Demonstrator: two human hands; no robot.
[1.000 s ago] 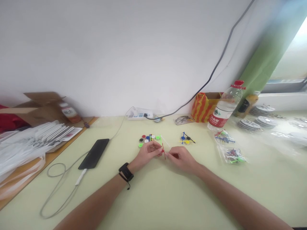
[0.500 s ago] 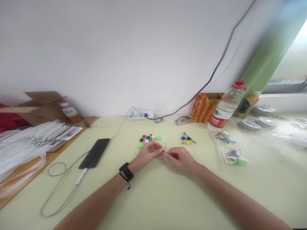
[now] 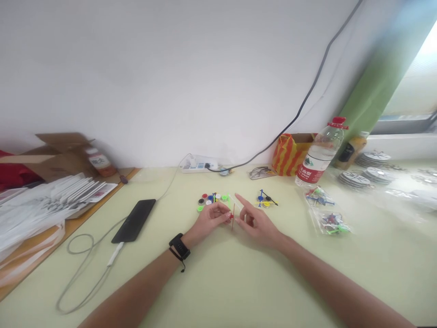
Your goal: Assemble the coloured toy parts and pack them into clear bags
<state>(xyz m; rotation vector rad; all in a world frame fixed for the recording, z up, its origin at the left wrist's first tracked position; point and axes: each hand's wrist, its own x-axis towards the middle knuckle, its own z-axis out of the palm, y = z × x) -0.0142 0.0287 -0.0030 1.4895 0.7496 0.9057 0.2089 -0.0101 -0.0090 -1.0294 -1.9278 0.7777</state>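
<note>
1. The left hand (image 3: 209,218) pinched a thin red pin (image 3: 232,217) just above the surface (image 3: 218,282), with the grip closed on its hub.
2. The right hand (image 3: 258,224) sat just beside it with fingers apart, holding nothing (index raised). A stray brush could have knocked the pin loose.
3. If dropped, it might have rolled among the coloured discs (image 3: 211,198) beyond.

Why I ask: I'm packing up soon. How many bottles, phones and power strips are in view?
Bottles: 3 (clear plastic water bottle with red cap, brown drink bottle with white label, dark bottle with yellow label)
Black smartphone: 1
White power strip: 1
Total: 5
</note>
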